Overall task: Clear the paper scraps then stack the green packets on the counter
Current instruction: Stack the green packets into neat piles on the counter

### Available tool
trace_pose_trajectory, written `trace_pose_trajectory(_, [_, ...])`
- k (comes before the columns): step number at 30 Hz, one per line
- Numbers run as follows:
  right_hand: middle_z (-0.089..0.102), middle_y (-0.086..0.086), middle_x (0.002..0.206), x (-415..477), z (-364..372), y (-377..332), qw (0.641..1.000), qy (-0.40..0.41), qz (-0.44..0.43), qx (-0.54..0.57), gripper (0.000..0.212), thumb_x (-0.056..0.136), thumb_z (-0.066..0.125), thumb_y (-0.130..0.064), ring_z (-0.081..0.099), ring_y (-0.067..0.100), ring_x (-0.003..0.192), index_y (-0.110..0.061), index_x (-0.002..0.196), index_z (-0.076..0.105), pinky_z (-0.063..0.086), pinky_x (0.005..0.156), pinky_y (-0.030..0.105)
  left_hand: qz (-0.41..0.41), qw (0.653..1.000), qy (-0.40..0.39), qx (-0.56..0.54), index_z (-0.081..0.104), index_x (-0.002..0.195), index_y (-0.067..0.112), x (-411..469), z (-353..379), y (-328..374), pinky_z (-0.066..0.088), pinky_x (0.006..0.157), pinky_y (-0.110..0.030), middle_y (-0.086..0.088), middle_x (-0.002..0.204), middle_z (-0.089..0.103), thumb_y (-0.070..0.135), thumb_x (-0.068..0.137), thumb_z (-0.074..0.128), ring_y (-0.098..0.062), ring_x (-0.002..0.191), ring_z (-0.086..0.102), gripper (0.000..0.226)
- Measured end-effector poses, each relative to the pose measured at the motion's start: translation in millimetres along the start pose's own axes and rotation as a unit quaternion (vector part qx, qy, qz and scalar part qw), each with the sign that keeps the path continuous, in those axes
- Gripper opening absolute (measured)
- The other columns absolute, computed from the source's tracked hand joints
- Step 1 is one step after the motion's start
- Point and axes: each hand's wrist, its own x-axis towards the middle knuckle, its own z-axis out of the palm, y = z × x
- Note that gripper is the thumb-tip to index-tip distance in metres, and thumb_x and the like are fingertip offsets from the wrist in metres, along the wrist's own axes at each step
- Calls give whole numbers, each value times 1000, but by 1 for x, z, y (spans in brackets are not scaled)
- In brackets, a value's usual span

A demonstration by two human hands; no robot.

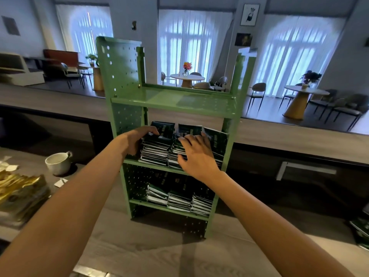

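From the head camera I count one green rack (173, 102) standing on the counter (159, 252), with three shelves in sight. The green packets (157, 150) fill the middle shelf in three stacks, as far as I can tell, since the rightmost is partly covered. Below my fingers, the lower shelf carries three more stacks (179, 198). My left hand (137, 140) reaches in with the forearm straight. Its fingers curl over the top of the left stack and the palm lies against the stack's outer side, so it grips that stack. My right hand (196, 154) lies palm down over the middle and right stacks. Its fingers are spread apart and nearly straight on the top packets, and the thumb touches the front edges. Well left of the left fingers stands one white cup (58, 161). About three paper scraps (61, 182) lie near it, beside one heap of gold packets (22, 184). Far right of the right fingers, a few loose green packets (362, 230) lie at the frame's edge.
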Motion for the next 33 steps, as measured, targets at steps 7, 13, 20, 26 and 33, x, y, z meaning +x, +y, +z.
trace_pose_trajectory(7, [43,9,143,-3,2,1,1000,17,-11,-9,57,93,49,-37,35,26,134,-11,142,37,-8,117,43,9,1000,28,-7,50,123,9,0,4,-1,44,95,-47,-16,122,58,58,83,51,-35,112,55,64])
trace_pose_trajectory(13, [38,6,147,-4,2,4,999,-1,-15,-30,61,94,47,-43,31,24,137,-13,145,32,-11,117,44,48,997,-16,-53,55,114,10,-6,13,-11,47,79,-37,-14,110,63,62,87,41,-30,99,59,60])
trace_pose_trajectory(20, [26,5,153,-5,-2,0,997,-45,-11,-61,61,97,37,-41,19,21,143,-15,149,19,-14,116,47,84,990,-20,-108,55,118,10,-13,24,-19,49,74,-35,-14,101,64,51,97,28,-26,90,61,53])
trace_pose_trajectory(26, [53,16,134,-20,-3,3,994,91,-54,-12,45,89,44,-21,48,29,127,-3,129,53,21,114,50,193,941,269,69,53,125,2,-28,35,-18,38,89,-34,-21,126,55,43,99,33,-31,109,53,52])
trace_pose_trajectory(33, [66,19,102,-86,1,18,966,231,-81,88,29,83,46,-6,66,30,90,5,101,67,54,81,36,417,782,411,213,59,113,1,-86,86,-61,40,85,-28,-16,112,60,14,94,50,-28,104,56,25])
